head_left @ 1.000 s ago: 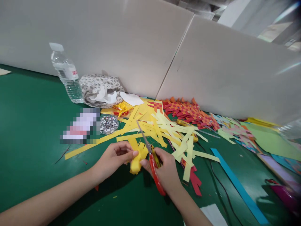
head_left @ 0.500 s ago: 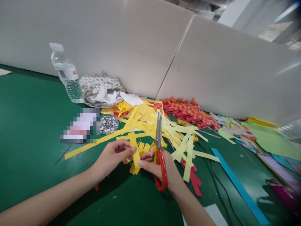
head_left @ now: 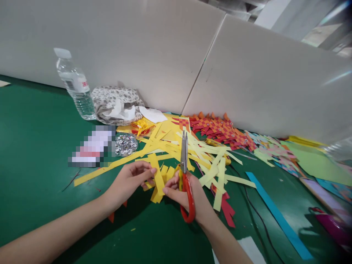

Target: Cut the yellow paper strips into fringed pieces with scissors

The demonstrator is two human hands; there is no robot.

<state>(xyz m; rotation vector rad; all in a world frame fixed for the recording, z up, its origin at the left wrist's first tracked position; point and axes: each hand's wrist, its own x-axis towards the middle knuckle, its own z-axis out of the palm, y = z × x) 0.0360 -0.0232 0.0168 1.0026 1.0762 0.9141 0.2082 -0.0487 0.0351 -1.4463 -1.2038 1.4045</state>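
Note:
Between my two hands is a small bundle of woven yellow paper strips (head_left: pixel 158 179), with several short ends sticking out. My left hand (head_left: pixel 134 179) pinches it from the left, thumb on top. From the right, my right hand (head_left: pixel 189 192) grips its lower part with the thumb and fingers. That same hand also carries a pair of scissors (head_left: pixel 188 194) with red and yellow handles, the blades nearly closed and pointing away from me. Loose yellow strips (head_left: pixel 154 145) and pale yellow strips (head_left: pixel 218 170) lie just beyond. The fingers' undersides are hidden.
On the green table (head_left: pixel 41 146) stand a water bottle (head_left: pixel 75 88) and a patterned cloth bag (head_left: pixel 118 99). A pack of googly eyes (head_left: pixel 125 145) lies near a blurred-out phone-like object (head_left: pixel 93 146). Red-orange woven paper fish (head_left: pixel 220 130) pile against the partition (head_left: pixel 261 80). A blue strip (head_left: pixel 277 214) and cable lie right.
The scissors have swung from pointing up-left to pointing nearly straight away from me. A yellow strip on the bundle now lies flatter between both thumbs. In the last half second little moved.

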